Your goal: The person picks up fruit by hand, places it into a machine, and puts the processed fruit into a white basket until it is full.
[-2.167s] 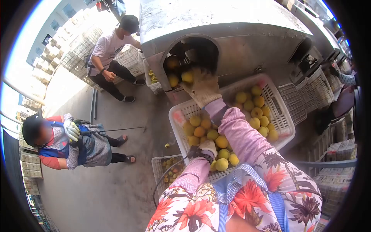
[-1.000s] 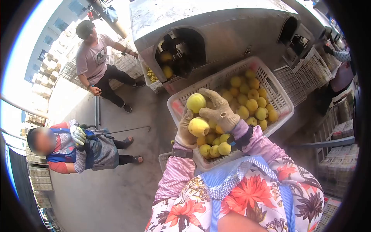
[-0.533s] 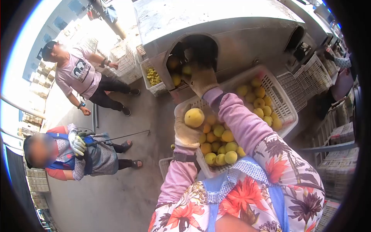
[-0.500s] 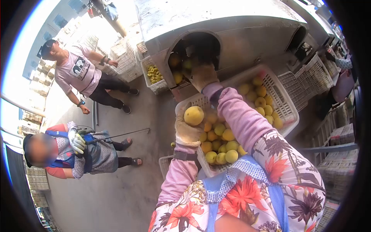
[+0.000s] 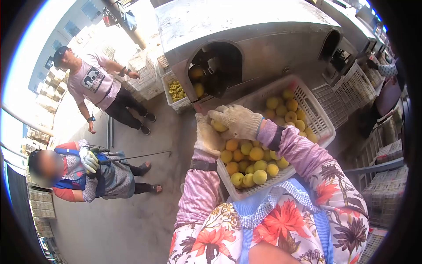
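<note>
Both my hands wear pale, stained work gloves and meet above the left end of a white plastic crate (image 5: 313, 104). A yellow peach (image 5: 218, 126) sits between them, partly hidden by the gloves. My left hand (image 5: 207, 135) cups it from the left, and my right hand (image 5: 239, 122) closes over it from the right. Several loose yellow peaches (image 5: 260, 177) fill the crate below. Just beyond my hands is a metal machine (image 5: 272, 55) with a dark arched opening (image 5: 226, 66); a peach (image 5: 198, 90) shows at its left side.
A smaller crate of cut fruit (image 5: 176, 91) stands left of the machine. Two people are on the left: one in a pink shirt (image 5: 94, 81), one in a blue vest (image 5: 77, 169) holding a thin rod. Stacked crates (image 5: 354, 86) and another person (image 5: 389, 94) are at the right.
My right hand has come back out of the machine's opening to meet my left. The peach my left hand held is now between both hands. The pink-shirted person has shifted slightly.
</note>
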`<state>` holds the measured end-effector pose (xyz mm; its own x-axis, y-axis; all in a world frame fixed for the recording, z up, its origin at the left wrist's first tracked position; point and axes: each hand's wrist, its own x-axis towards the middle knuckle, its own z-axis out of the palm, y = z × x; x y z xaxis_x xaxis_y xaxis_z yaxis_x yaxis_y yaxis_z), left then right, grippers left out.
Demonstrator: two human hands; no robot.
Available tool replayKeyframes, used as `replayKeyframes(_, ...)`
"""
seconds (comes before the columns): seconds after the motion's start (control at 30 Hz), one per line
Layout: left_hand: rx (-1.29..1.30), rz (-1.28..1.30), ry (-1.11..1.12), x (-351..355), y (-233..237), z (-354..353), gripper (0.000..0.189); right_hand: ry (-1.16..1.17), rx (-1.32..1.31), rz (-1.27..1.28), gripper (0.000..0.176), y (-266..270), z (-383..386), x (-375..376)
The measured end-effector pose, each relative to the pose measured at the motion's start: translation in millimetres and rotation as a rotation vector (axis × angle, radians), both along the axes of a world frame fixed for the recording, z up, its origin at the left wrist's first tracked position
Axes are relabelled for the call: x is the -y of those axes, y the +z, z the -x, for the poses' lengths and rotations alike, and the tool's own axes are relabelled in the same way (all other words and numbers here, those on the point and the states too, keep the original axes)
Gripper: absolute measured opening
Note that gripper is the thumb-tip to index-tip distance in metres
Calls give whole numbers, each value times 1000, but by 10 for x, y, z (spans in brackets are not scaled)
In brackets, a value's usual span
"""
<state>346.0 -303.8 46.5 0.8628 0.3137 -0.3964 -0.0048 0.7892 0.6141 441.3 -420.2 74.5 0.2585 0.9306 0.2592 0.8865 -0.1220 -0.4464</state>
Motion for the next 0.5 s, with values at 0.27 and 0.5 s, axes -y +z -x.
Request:
replayKeyframes(0.27,-413,-1244,-866,480,-528,123,53,-646,181,-157,51,-227,-692,-864)
replayKeyframes(0.5,-375,-1619,-1314,1195,-1233,72,75,-664,45,-221,52,-26,-911,-890)
